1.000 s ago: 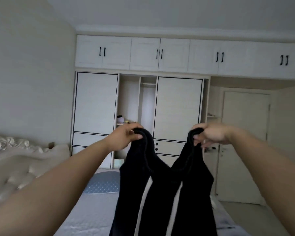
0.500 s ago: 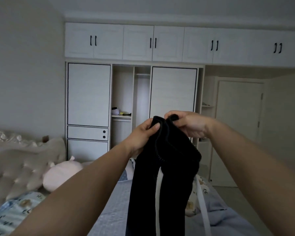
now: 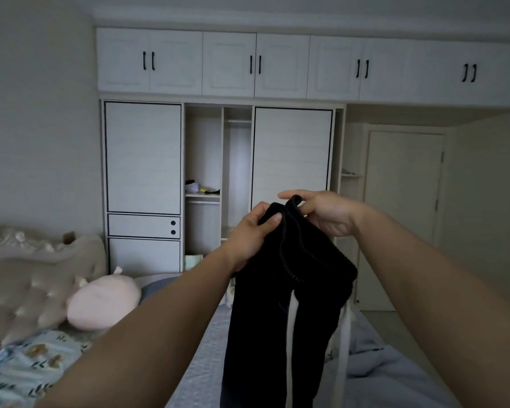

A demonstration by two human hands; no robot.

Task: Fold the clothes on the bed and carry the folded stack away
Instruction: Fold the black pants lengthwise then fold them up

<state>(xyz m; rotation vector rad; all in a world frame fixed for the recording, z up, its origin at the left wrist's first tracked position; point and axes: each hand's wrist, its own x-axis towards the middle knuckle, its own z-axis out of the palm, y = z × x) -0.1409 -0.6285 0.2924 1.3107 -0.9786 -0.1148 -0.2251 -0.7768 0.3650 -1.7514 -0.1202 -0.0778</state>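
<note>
Black knit: trousers [image 3: 289, 293], held up at the waistband above the bed [image 3: 198, 375], legs hanging down side by side, pale stripe showing down each leg.
Head view, left hand [image 3: 252, 234]: pinched the waistband, thumb pressed on the near side of the fabric, fingers curled behind.
Head view, right hand [image 3: 326, 213]: gripped the other end of the waistband, fingers curled round the rim, just beside the left hand.
Bedding: grey sheet under the hanging legs; patterned blue cover at lower left.
Pillow [image 3: 103, 303]: pink, lay against the tufted headboard [image 3: 27, 290].
Wardrobe [image 3: 218, 178]: white, stood behind, middle section open, small items on its shelf.
Door [image 3: 404, 216]: closed, at right.
</note>
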